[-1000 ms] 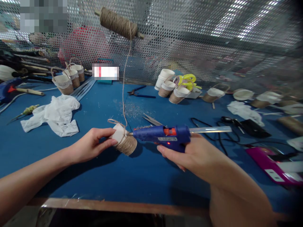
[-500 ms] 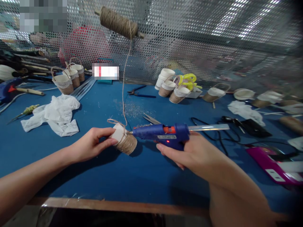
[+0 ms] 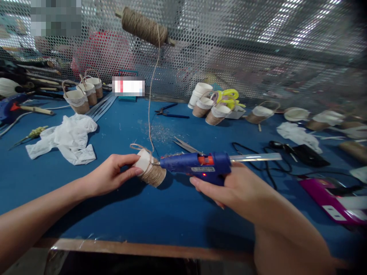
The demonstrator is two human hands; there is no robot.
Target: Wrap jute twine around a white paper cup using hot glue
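Observation:
Between thumb and fingers, my left hand point(image 3: 119, 173) grips a small white paper cup point(image 3: 153, 176) by its rim end. Twine is wound round the cup's lower part, and the cup lies tilted low over the table. My right hand point(image 3: 226, 191) is wrapped round a blue hot glue gun point(image 3: 197, 164), its red light lit and a clear glue stick jutting from the back. The gun's nozzle is at the twine near the cup's middle; whether it touches is hard to tell. A strand of twine point(image 3: 150, 99) runs from the cup up to a hanging spool point(image 3: 145, 26).
Scissors point(image 3: 187, 146) lie just behind the glue gun, with pliers point(image 3: 172, 111) farther back. White lace point(image 3: 63, 139) is heaped at left. Finished little baskets point(image 3: 76, 100) stand at back left, others point(image 3: 218, 114) at back right. A purple device point(image 3: 329, 202) and black cables point(image 3: 266, 168) are at right.
The glue gun has tipped slightly, its rear end a little lower and its nozzle slightly lower along the twine. My left hand and the cup have hardly moved.

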